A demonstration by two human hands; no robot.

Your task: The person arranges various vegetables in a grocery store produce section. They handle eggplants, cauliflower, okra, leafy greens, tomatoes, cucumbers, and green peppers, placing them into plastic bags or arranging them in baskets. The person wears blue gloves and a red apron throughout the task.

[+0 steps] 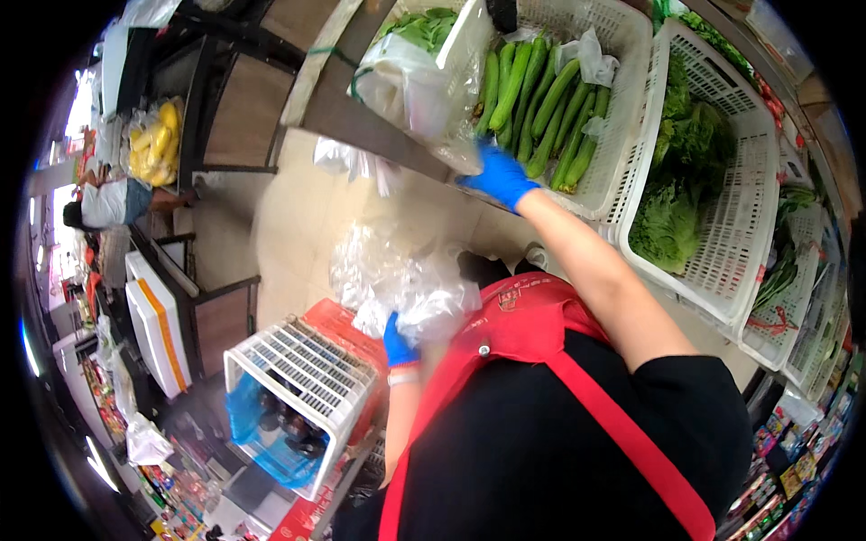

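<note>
My left hand [400, 343], in a blue glove, is closed on a bunch of clear plastic bags [406, 291] in front of the red apron. My right hand [502, 177], also gloved in blue, reaches to the shelf edge beside a white plastic crate [626, 74] of long green gourds [541, 111]. Its thumb and fingers are spread, but blur hides whether they grip the edge or clear film there. A white crate [737, 203] to the right holds leafy lettuce [670, 223]. Leafy greens [423, 30] lie at the top, beside a hanging roll of plastic bags [406, 88].
A white crate [304, 365] lined with blue plastic holds dark produce at lower left. Yellow produce in clear bags [157, 145] lies farther left, near another person [111, 203]. A white foam box [157, 324] with orange tape leans by dark shelving. A grey beam [379, 132] crosses near my right hand.
</note>
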